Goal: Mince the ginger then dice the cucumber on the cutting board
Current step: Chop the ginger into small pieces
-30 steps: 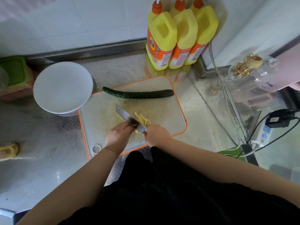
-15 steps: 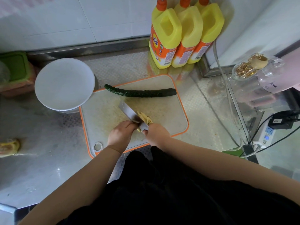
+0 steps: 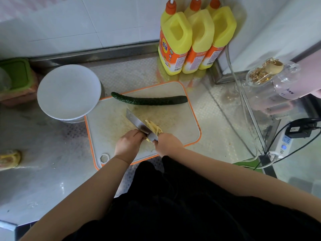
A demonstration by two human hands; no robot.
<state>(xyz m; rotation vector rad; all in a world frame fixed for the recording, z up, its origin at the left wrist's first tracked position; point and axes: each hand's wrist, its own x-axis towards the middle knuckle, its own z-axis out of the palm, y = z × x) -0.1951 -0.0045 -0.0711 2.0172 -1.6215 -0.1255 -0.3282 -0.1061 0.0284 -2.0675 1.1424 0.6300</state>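
**Ginger strips under the knife, cucumber parked at the back of the board**

So the cutting board (image 3: 182,122) sits mid-table, its near edge almost flush with the table's front edge. The right hand (image 3: 167,144) grips the handle of the knife (image 3: 139,121), blade angled toward the board's far-left. The ginger (image 3: 153,127) is a small pile of yellow strips right against the blade, in the near-middle of the board. The left hand (image 3: 128,145) has curled fingers pressing on the ginger just beside the blade; can't tell how much it actually pinches.

The cucumber (image 3: 149,100) lies whole along the board's far edge, well apart from the knife. A white bowl (image 3: 68,92) overlaps the board's far-left corner. Three yellow bottles (image 3: 196,37) stand at the table's back edge. The right part of the board is bare.
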